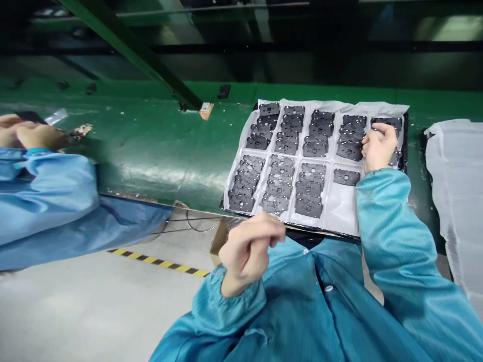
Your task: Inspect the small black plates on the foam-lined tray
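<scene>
A white-lined tray [328,198] on the bench holds thin black plates with small cut-outs, stacked overlapping in compartments. My right hand [379,146] is over the back right compartment, its fingers bent together beside the plates [387,122] there; whether a plate is between the fingertips is hidden. My left hand [251,249] hovers at the tray's front edge with its fingers curled in, and no object shows in it. One single plate [346,176] lies in a front-row compartment left of my right sleeve. That sleeve hides the front right corner.
A green bench [169,146] runs across, with a slanted green post [151,65] at its back. One loose black plate [224,91] lies behind the tray. A white sheet [455,201] covers something at right. A co-worker's hands [32,133] are at far left.
</scene>
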`<state>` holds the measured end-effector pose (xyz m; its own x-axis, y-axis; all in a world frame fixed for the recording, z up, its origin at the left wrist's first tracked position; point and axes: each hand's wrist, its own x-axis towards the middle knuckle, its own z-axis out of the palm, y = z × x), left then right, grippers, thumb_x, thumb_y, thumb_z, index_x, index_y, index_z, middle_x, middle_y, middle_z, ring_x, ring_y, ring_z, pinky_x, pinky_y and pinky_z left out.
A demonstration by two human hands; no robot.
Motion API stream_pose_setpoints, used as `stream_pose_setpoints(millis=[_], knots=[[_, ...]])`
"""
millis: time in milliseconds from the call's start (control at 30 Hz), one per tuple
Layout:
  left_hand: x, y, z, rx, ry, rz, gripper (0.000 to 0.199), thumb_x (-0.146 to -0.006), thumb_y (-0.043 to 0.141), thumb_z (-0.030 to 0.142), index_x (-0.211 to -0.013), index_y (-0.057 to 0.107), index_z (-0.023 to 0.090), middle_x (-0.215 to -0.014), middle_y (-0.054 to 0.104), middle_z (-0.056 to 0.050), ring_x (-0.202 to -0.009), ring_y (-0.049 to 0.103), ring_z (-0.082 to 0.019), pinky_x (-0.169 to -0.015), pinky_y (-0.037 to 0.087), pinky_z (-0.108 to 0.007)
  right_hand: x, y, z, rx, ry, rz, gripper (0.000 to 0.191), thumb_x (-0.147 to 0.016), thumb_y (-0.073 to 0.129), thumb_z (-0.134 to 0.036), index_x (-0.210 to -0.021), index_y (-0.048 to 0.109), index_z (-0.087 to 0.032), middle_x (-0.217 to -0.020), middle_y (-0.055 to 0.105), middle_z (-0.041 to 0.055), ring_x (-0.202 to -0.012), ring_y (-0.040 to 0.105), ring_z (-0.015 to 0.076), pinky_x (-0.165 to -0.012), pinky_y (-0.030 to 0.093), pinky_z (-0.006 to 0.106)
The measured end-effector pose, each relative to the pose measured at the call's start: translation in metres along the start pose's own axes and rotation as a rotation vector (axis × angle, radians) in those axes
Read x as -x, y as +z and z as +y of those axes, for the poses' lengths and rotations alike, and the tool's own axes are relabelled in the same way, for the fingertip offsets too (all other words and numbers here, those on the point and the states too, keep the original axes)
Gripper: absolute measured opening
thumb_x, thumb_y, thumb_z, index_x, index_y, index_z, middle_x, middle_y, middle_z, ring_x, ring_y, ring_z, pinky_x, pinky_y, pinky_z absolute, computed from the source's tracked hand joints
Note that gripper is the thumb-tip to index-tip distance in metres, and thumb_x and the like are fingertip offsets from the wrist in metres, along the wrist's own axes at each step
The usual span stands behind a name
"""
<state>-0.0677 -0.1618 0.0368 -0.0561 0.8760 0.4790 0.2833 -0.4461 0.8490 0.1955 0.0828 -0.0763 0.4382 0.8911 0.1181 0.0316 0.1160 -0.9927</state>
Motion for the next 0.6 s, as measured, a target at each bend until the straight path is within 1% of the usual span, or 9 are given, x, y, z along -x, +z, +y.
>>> stream_pose_setpoints(millis=[100, 167, 233, 267, 333, 400, 433, 500, 600], knots=[[0.001, -0.015, -0.046, -0.234, -0.001, 0.061, 0.03, -0.096, 0.042, 0.01, -0.118, 0.058, 0.024, -0.071, 0.062, 0.002, -0.057, 0.054, -0.007, -0.056, 0.046, -0.021, 0.0, 0.0, 0.002, 0.002, -0.003, 0.011, 0.019, -0.081, 0.058, -0.027, -0.096, 0.047, -0.023, -0.059, 0.05, -0.0088, -0.035, 0.039, 0.0052, -0.031, 0.027, 0.018], [0.005, -0.024, -0.066, -0.367, -0.068, 0.146, 0.027, -0.097, 0.041, 0.013, -0.119, 0.055, 0.021, -0.074, 0.063, 0.001, -0.062, 0.058, -0.008, -0.062, 0.049, -0.023, -0.001, 0.0, 0.002, -0.003, 0.0, 0.025, 0.019, -0.08, 0.058, -0.025, -0.095, 0.048, -0.022, -0.06, 0.051, -0.0086, -0.034, 0.039, 0.0053, -0.031, 0.026, 0.018], [0.007, -0.026, -0.074, -0.484, -0.08, 0.155, 0.021, -0.097, 0.043, 0.016, -0.112, 0.058, 0.018, -0.082, 0.065, -0.002, -0.075, 0.062, -0.011, -0.073, 0.053, -0.027, -0.001, 0.0, 0.003, -0.003, -0.009, 0.03, 0.019, -0.079, 0.058, -0.024, -0.095, 0.048, -0.022, -0.06, 0.052, -0.0084, -0.033, 0.038, 0.0052, -0.03, 0.026, 0.018], [0.007, -0.024, -0.074, -0.542, -0.062, 0.101, 0.019, -0.096, 0.045, 0.017, -0.109, 0.06, 0.018, -0.09, 0.066, -0.004, -0.085, 0.063, -0.013, -0.081, 0.053, -0.03, -0.001, 0.0, 0.003, 0.001, -0.017, 0.028, 0.019, -0.079, 0.058, -0.024, -0.095, 0.048, -0.022, -0.061, 0.052, -0.0084, -0.033, 0.038, 0.0051, -0.03, 0.026, 0.018], [0.003, -0.011, -0.07, -0.624, 0.002, -0.106, 0.02, -0.095, 0.046, 0.018, -0.106, 0.063, 0.019, -0.113, 0.063, -0.01, -0.113, 0.057, -0.02, -0.098, 0.048, -0.04, -0.001, 0.0, 0.003, 0.009, -0.029, 0.023, 0.019, -0.08, 0.059, -0.025, -0.094, 0.048, -0.022, -0.061, 0.052, -0.0083, -0.033, 0.038, 0.0047, -0.03, 0.026, 0.018], [-0.004, 0.008, -0.064, -0.657, 0.04, -0.347, 0.027, -0.096, 0.044, 0.021, -0.115, 0.063, 0.019, -0.137, 0.05, -0.014, -0.136, 0.039, -0.027, -0.109, 0.04, -0.048, -0.001, 0.0, 0.003, 0.01, -0.02, 0.021, 0.02, -0.08, 0.06, -0.027, -0.095, 0.048, -0.022, -0.062, 0.052, -0.0081, -0.033, 0.037, 0.0047, -0.03, 0.025, 0.018], [-0.008, 0.019, -0.062, -0.674, 0.04, -0.448, 0.03, -0.097, 0.043, 0.025, -0.12, 0.061, 0.019, -0.145, 0.042, -0.015, -0.143, 0.028, -0.029, -0.113, 0.035, -0.051, 0.0, 0.0, 0.002, 0.008, -0.012, 0.023, 0.02, -0.08, 0.06, -0.027, -0.094, 0.048, -0.022, -0.062, 0.052, -0.0081, -0.033, 0.037, 0.0048, -0.029, 0.025, 0.018], [-0.018, 0.038, -0.061, -0.717, 0.018, -0.57, 0.036, -0.097, 0.044, 0.033, -0.128, 0.056, 0.019, -0.153, 0.031, -0.016, -0.148, 0.015, -0.033, -0.116, 0.028, -0.055, 0.001, 0.0, 0.001, 0.006, 0.001, 0.024, 0.019, -0.08, 0.059, -0.027, -0.094, 0.048, -0.022, -0.061, 0.052, -0.008, -0.032, 0.036, 0.0051, -0.028, 0.024, 0.018], [-0.033, 0.056, -0.068, -0.781, -0.002, -0.641, 0.046, -0.095, 0.046, 0.041, -0.136, 0.05, 0.02, -0.155, 0.027, -0.018, -0.148, 0.015, -0.035, -0.116, 0.027, -0.057, 0.002, 0.0, -0.001, 0.008, -0.002, 0.02, 0.019, -0.079, 0.058, -0.027, -0.094, 0.048, -0.022, -0.06, 0.051, -0.0083, -0.032, 0.036, 0.0053, -0.028, 0.023, 0.019]])
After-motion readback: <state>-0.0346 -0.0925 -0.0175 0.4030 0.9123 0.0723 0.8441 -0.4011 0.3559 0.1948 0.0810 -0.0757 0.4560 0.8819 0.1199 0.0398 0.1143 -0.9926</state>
